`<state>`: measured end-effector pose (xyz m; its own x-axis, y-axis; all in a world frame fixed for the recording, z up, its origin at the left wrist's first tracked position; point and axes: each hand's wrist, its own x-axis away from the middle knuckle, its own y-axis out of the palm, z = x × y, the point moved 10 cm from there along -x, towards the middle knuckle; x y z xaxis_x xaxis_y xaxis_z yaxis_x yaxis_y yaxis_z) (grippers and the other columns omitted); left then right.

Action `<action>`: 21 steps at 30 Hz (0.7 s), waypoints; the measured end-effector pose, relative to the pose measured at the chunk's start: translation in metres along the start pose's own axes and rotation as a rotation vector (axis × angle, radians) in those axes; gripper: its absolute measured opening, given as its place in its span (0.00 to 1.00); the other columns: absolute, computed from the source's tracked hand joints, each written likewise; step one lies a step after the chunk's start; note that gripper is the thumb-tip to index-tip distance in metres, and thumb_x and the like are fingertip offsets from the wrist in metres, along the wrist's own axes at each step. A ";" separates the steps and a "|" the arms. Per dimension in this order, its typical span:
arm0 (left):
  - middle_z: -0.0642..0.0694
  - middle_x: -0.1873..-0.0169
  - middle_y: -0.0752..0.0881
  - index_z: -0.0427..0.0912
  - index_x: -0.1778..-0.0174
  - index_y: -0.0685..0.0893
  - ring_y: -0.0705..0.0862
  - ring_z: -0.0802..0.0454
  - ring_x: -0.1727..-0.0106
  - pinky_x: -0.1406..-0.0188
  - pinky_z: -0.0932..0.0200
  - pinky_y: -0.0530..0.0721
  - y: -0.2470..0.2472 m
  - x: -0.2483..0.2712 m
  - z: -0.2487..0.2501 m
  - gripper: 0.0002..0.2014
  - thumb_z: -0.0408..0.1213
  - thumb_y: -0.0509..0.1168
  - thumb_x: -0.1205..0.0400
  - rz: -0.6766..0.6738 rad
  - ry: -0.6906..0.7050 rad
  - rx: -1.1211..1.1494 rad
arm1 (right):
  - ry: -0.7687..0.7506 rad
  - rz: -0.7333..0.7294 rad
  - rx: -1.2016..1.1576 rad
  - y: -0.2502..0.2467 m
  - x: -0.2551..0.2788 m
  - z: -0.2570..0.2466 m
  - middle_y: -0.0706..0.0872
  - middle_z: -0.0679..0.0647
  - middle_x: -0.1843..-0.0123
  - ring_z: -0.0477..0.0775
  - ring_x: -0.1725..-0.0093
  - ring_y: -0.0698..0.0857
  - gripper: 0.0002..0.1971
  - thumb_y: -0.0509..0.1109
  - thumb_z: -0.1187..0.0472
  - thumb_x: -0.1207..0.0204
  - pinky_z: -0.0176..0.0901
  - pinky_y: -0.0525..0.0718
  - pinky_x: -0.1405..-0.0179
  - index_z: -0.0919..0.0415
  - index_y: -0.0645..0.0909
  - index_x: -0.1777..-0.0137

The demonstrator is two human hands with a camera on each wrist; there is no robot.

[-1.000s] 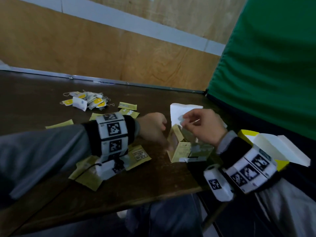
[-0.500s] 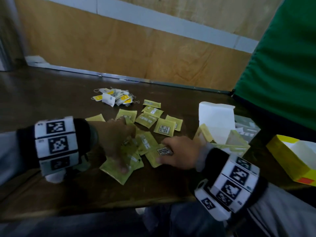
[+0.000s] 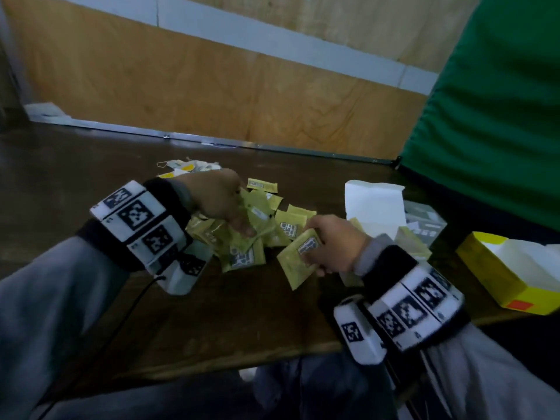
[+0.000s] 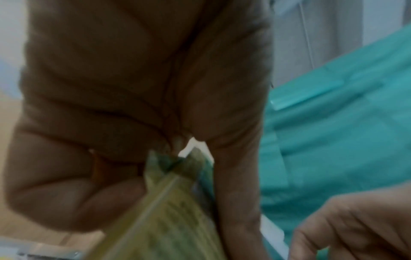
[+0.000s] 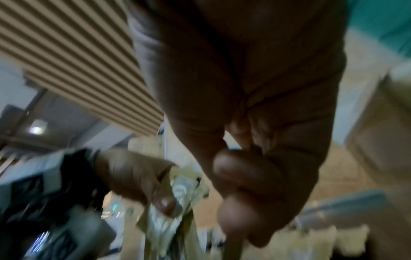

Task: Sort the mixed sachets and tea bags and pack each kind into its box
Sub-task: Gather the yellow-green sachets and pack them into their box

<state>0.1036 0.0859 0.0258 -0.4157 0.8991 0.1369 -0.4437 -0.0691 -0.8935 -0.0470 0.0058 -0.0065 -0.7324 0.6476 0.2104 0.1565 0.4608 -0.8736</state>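
- the left hand (image 3: 222, 201) is lifted above the bench (image 3: 75, 183), its grip closed round a bunch of green sachets (image 3: 257, 216); the left wrist view shows fingers (image 4: 73, 198) and thumb pinching the top edges of that bunch.
- the right hand (image 3: 336, 247) has its grip pinched on a single green sachet (image 3: 298, 262), held tilted just beside the loose pile (image 3: 239, 253) of the same green sachets.
- that pile lies on the bench between and under the two hands; a few more green sachets lie flat just behind it.
- the tea bags (image 3: 188, 166), white and yellow with strings, sit in their own small heap farther back, mostly hidden behind the left wrist and apart from the green pile.
- the green box (image 3: 412, 244) stands open to the right of the pile, its white lid flap (image 3: 374, 207) raised; how full it is cannot be told.
- the yellow box (image 3: 491, 274) lies open at the bench's right edge, and looks empty from here.
- judging by this, sorting into kinds looks largely done, and packing is still mostly ahead: the green sachets are being gathered for their box, and the tea bags look untouched.
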 end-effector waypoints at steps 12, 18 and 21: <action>0.35 0.49 0.90 0.30 0.38 0.79 0.90 0.41 0.50 0.58 0.45 0.90 0.036 0.000 0.028 0.15 0.28 0.66 0.21 -0.049 0.132 1.240 | -0.072 0.692 -0.962 -0.044 0.048 0.037 0.84 0.79 0.54 0.67 0.62 0.86 0.05 0.75 0.65 0.29 0.47 0.81 0.62 0.63 0.82 0.60; 0.37 0.45 0.89 0.33 0.34 0.77 0.90 0.45 0.47 0.55 0.48 0.90 0.039 -0.003 0.027 0.17 0.24 0.61 0.19 -0.111 0.172 1.406 | -0.146 0.579 -0.967 -0.040 0.030 0.019 0.89 0.59 0.60 0.41 0.76 0.84 0.13 0.76 0.71 0.31 0.30 0.79 0.78 0.65 0.79 0.48; 0.40 0.45 0.89 0.36 0.32 0.77 0.88 0.43 0.43 0.42 0.40 0.85 0.039 -0.004 0.021 0.20 0.27 0.66 0.22 -0.065 0.163 1.369 | -0.187 0.542 -0.911 -0.038 0.022 0.007 0.88 0.60 0.60 0.42 0.74 0.85 0.12 0.74 0.71 0.29 0.30 0.79 0.78 0.67 0.81 0.46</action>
<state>0.0710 0.0706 -0.0008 -0.3095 0.9505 0.0258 -0.9174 -0.3057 0.2547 -0.0733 -0.0017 0.0281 -0.4949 0.8339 -0.2443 0.8688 0.4694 -0.1579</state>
